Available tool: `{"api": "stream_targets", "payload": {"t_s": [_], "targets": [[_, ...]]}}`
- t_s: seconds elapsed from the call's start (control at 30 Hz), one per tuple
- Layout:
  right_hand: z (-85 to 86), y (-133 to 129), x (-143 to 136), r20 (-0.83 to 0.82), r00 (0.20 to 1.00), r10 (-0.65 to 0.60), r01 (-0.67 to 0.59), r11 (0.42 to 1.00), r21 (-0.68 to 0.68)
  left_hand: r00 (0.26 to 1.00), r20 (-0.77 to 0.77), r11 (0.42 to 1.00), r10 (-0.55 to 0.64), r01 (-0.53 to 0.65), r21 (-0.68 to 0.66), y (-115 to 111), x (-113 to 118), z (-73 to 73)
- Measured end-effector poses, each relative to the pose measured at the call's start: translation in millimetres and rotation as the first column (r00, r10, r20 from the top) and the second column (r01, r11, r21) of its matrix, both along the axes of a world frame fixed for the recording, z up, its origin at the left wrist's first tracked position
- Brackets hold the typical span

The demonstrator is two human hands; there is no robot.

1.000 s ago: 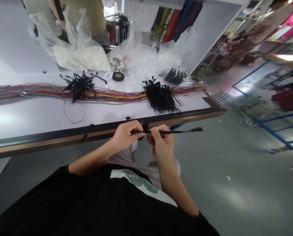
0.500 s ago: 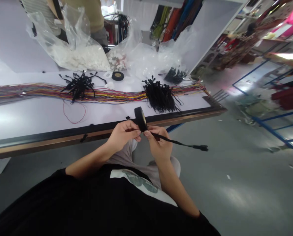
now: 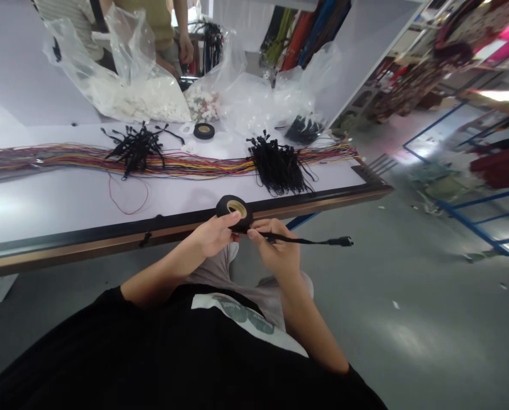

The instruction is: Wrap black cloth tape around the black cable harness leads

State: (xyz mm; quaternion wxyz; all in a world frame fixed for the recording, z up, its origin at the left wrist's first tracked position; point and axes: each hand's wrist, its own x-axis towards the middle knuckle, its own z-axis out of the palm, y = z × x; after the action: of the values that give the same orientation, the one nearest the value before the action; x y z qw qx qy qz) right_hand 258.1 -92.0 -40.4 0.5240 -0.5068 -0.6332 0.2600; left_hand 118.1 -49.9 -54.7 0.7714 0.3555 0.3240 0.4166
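My left hand (image 3: 215, 234) is closed on a roll of black tape (image 3: 246, 217), its thumb lying across the pale core. Close beside it, my right hand (image 3: 279, 245) pinches a thin black cable (image 3: 312, 241) at the end near the roll. The cable runs out to the right past my fingers and ends in a black connector (image 3: 342, 241). Roll and cable end almost meet between my hands, in front of the table edge; whether tape joins them I cannot tell.
Long coloured wires (image 3: 203, 166) stretch along the table (image 3: 83, 199). On them lie two bunches of black connector cables (image 3: 137, 149) (image 3: 280, 165). Behind are another tape roll (image 3: 204, 131) and clear bags of white parts (image 3: 147, 99). A person's hand (image 3: 186, 48) shows beyond.
The tape roll has turned from edge-on to show its core and moved slightly left and down, now held by my left hand. The cable's connector end has shifted a little left and up.
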Motion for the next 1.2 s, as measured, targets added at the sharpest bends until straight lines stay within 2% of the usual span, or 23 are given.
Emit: {"api": "stream_targets", "payload": {"t_s": [0.13, 0.2, 0.23, 0.3, 0.33, 0.37, 0.4, 0.5, 0.57, 0.7, 0.8, 0.9, 0.97, 1.07, 1.13, 1.2], "targets": [[-3.0, 3, 1, -0.203, 0.979, -0.016, -0.003, 0.996, -0.094, 0.989, -0.121, 0.961, 0.087, -0.051, 0.273, -12, -3, 5.7], [-3.7, 6, 4, -0.295, 0.955, -0.010, -0.034, 0.989, -0.145, 0.971, -0.203, 0.895, 0.124, -0.021, 0.446, -18, -9, 12.5], [-3.9, 7, 6, -0.316, 0.949, -0.008, -0.044, 0.986, -0.158, 0.958, -0.253, 0.834, 0.131, 0.031, 0.550, -20, -12, 15.5], [-4.1, 10, 11, -0.301, 0.953, -0.015, -0.036, 0.986, -0.163, 0.920, -0.374, 0.643, 0.118, 0.216, 0.735, -21, -17, 19.1], [-4.0, 11, 13, -0.275, 0.961, -0.017, -0.029, 0.987, -0.160, 0.898, -0.425, 0.557, 0.114, 0.296, 0.776, -20, -18, 19.5], [-3.6, 11, 15, -0.244, 0.970, -0.010, -0.030, 0.987, -0.158, 0.880, -0.460, 0.519, 0.118, 0.340, 0.784, -19, -18, 19.1], [-3.0, 11, 16, -0.214, 0.977, 0.004, -0.038, 0.987, -0.154, 0.863, -0.484, 0.525, 0.145, 0.347, 0.777, -18, -17, 18.0], [-0.1, 11, 16, -0.158, 0.986, 0.062, -0.081, 0.990, -0.116, 0.798, -0.529, 0.646, 0.290, 0.245, 0.723, -16, -12, 14.2], [1.5, 10, 13, -0.159, 0.984, 0.081, -0.095, 0.992, -0.079, 0.769, -0.560, 0.676, 0.307, 0.238, 0.698, -15, -10, 13.4], [-0.9, 10, 4, -0.263, 0.961, 0.086, -0.094, 0.995, -0.019, 0.729, -0.594, 0.604, 0.341, 0.314, 0.733, -13, -8, 17.0], [-6.3, 9, -4, -0.290, 0.957, 0.023, -0.026, 1.000, -0.005, 0.668, -0.634, 0.551, 0.390, 0.382, 0.742, -12, -7, 20.3], [-9.9, 9, -7, -0.296, 0.950, -0.096, 0.085, 0.995, -0.049, 0.585, -0.689, 0.504, 0.429, 0.478, 0.719, -11, -6, 21.4], [-9.1, 8, -6, -0.255, 0.959, -0.127, 0.102, 0.989, -0.111, 0.535, -0.704, 0.485, 0.468, 0.511, 0.710, -10, -5, 20.6], [-3.8, 8, -1, -0.110, 0.994, -0.020, 0.002, 0.986, -0.165, 0.507, -0.680, 0.490, 0.529, 0.472, 0.733, -7, -5, 16.9], [0.0, 7, 1, 0.014, 0.998, 0.063, -0.059, 0.983, -0.174, 0.527, -0.650, 0.512, 0.548, 0.403, 0.759, -4, -6, 13.2], [2.8, 6, 2, 0.169, 0.980, 0.105, -0.069, 0.976, -0.207, 0.558, -0.630, 0.553, 0.540, 0.330, 0.765, -1, -6, 9.4]]}}
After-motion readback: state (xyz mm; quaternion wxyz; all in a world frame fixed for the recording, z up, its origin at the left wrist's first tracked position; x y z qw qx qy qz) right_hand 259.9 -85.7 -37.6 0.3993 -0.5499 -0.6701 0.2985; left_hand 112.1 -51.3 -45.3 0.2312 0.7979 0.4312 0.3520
